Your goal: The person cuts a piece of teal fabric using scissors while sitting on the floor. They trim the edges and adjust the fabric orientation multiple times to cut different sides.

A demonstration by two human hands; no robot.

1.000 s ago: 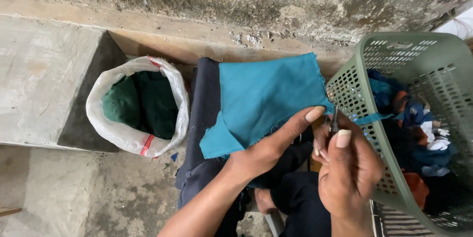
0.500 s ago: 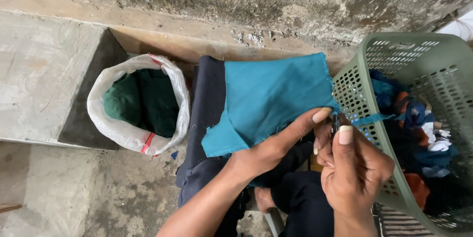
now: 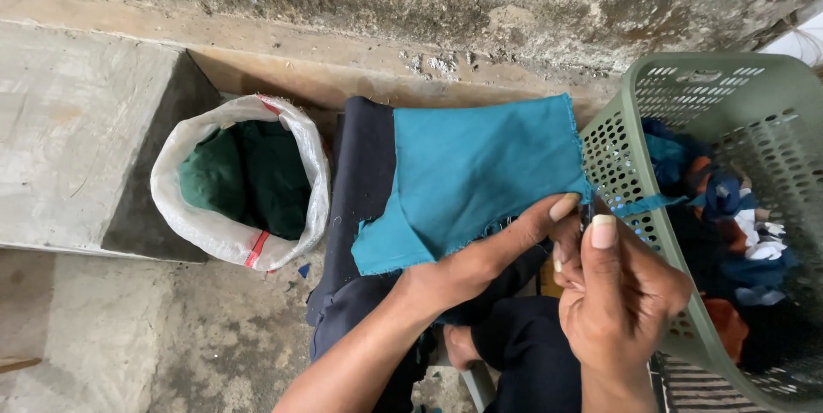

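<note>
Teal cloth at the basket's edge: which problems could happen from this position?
The small dark tool in the right hand works right beside the left hand fingers, so it might nick them. The teal cloth has frayed edges and may snag on the perforated green basket.

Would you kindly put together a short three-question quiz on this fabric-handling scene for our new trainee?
1. True or false: the teal woven cloth piece lies over dark navy fabric.
2. What fills the white woven plastic sack? A) dark green cloth B) sand C) bottles
3. On which side of the view does the green perforated plastic basket stand?

Key
1. True.
2. A: dark green cloth.
3. The right; mixed cloth scraps lie inside. The left hand pinches the cloth's edge, and the right hand holds a small dark tool there.
</note>
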